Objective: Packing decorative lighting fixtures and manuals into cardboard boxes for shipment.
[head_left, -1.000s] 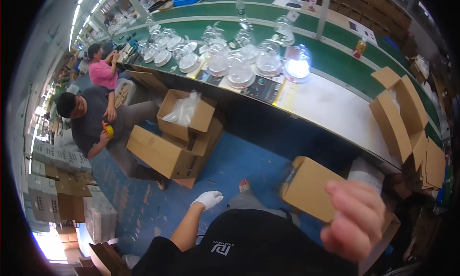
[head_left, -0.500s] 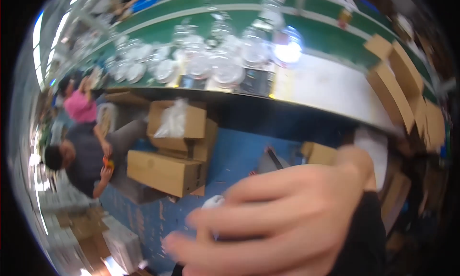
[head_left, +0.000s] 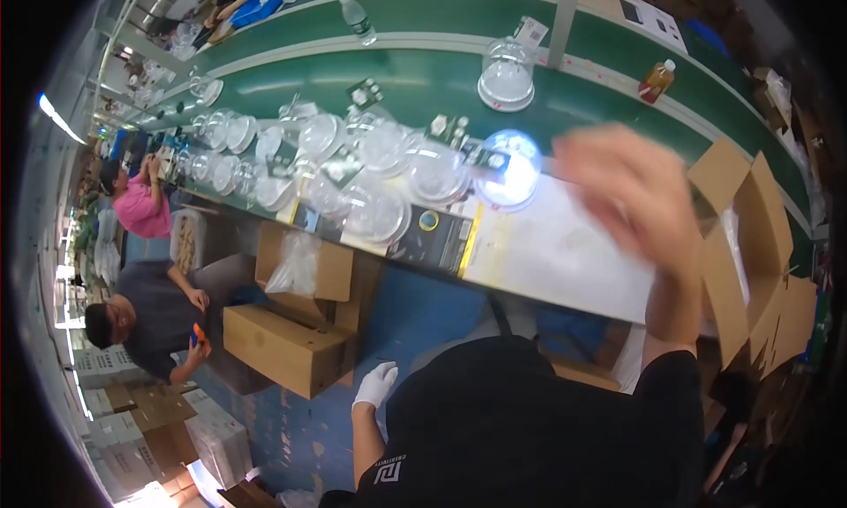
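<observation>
My right hand (head_left: 631,186) is bare and smeared by motion, raised over the right part of the white board (head_left: 560,243). Its fingers reach left, look stretched out, and show nothing held. A lit clear dome (head_left: 509,173) glows white just left of it, apart from the fingertips. My left hand (head_left: 377,384), in a white glove, hangs low beside my black shirt, away from the bench; how its fingers are bent is too small to make out. Several clear domes with pale round bases, such as this one (head_left: 378,212), crowd the bench to the left.
Behind the bench runs a green conveyor belt (head_left: 423,76), carrying another clear dome (head_left: 508,76), a water bottle (head_left: 357,20) and a brown drink bottle (head_left: 656,82). At right stands an open carton (head_left: 737,243). More cartons (head_left: 287,345) and a seated co-worker (head_left: 159,305) are at left.
My right hand has moved from close in front of the view, up and away over the bench. The view has shifted, bringing my shirt and gloved left hand more fully into sight.
</observation>
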Demonstrator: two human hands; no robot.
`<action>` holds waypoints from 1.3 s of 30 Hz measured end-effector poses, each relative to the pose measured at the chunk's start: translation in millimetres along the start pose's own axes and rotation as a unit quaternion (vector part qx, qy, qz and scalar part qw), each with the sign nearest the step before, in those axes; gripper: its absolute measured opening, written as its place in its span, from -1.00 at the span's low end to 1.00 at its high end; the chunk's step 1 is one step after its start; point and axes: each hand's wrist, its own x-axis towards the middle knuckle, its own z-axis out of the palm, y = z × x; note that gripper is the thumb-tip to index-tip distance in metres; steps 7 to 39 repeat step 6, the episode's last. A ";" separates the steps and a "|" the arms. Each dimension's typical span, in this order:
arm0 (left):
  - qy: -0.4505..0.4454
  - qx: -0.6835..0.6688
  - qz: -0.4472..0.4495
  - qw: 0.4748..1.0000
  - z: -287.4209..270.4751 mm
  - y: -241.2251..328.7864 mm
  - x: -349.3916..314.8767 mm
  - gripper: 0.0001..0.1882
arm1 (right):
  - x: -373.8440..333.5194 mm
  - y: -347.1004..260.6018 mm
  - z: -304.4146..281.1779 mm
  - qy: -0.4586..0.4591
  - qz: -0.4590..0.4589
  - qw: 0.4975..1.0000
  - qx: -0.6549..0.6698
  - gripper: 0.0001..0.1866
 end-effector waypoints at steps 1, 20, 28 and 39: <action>0.007 -0.028 0.021 0.999 -3.0 24.0 6.1 -0.60 | -3.9 49.3 12.1 -0.020 0.098 0.995 -0.027 -0.82; 0.026 -0.034 0.055 0.998 -13.6 114.7 30.4 -0.61 | -32.3 280.4 95.1 0.025 0.307 0.949 -0.061 -0.71; 0.026 -0.034 0.055 0.998 -13.6 114.7 30.4 -0.61 | -32.3 280.4 95.1 0.025 0.307 0.949 -0.061 -0.71; 0.026 -0.034 0.055 0.998 -13.6 114.7 30.4 -0.61 | -32.3 280.4 95.1 0.025 0.307 0.949 -0.061 -0.71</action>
